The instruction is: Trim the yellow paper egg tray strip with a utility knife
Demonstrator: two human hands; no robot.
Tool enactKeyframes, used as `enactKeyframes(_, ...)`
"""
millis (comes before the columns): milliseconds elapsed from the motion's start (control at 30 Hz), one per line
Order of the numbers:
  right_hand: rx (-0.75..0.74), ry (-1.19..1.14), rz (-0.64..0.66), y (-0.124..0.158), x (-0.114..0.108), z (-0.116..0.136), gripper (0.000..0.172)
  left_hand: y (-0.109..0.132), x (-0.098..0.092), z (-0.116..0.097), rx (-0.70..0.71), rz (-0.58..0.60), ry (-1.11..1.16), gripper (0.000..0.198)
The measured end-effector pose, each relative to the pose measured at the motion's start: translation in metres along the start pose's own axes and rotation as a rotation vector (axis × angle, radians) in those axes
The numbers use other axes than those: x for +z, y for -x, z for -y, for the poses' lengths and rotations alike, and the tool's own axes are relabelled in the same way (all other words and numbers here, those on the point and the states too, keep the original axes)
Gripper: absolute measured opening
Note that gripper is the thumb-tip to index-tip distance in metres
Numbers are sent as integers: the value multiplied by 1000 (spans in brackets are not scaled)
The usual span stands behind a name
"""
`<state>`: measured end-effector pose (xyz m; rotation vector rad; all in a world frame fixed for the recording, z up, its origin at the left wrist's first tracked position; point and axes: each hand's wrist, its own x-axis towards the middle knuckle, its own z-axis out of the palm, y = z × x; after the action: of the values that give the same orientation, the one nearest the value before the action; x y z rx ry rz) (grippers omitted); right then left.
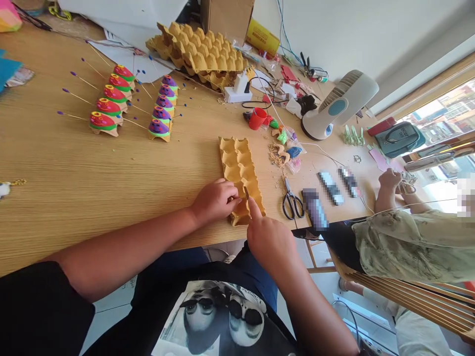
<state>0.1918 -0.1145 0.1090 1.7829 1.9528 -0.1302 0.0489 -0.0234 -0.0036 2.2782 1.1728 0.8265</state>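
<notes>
A yellow pulp egg carton strip (230,159), two cups wide, lies lengthwise before me near the table's front edge. My left hand (218,198) rests on its left side with curled fingers gripping the edge. In my right hand (269,232) is a knife (247,193), mostly hidden by the fist. Its thin blade touches the carton near the middle ridge, and my index finger stretches along it. Black-handled scissors (292,200) lie to the right of the carton.
Painted carton pieces with stick feelers (107,106) stand in two rows at left. Stacked egg trays (208,47), a power strip (237,94), a red cup (258,118) and a fan (337,104) are behind. Phones (315,208) lie at right, beside another person (411,237).
</notes>
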Motion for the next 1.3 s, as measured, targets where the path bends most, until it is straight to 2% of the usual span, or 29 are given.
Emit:
enactKeyframes(133, 22, -7, 25, 9, 4, -1, 62, 1, 1, -1, 3, 1, -8, 18)
enactKeyframes(367, 8, 0, -11, 0, 4, 0, 62, 0, 2, 1, 13, -1, -12, 21)
enactKeyframes(633, 25, 11, -3, 30, 14, -6, 63, 1, 1, 1, 13, -4, 10, 17)
enactKeyframes(800, 28, 18, 17, 34, 11, -6, 63, 1, 1, 1, 27, -6, 7, 16)
enactKeyframes(967, -15, -19, 27, 38, 5, -17, 60, 0, -1, 0, 22, -6, 10, 16)
enactKeyframes(1167, 9, -131, -76, 37, 7, -23, 59, 0, -1, 0, 28, -4, 17, 16)
enactKeyframes(1300, 5, -131, -86, 31, 11, -19, 58, 0, 0, 1, 23, -1, 21, 14)
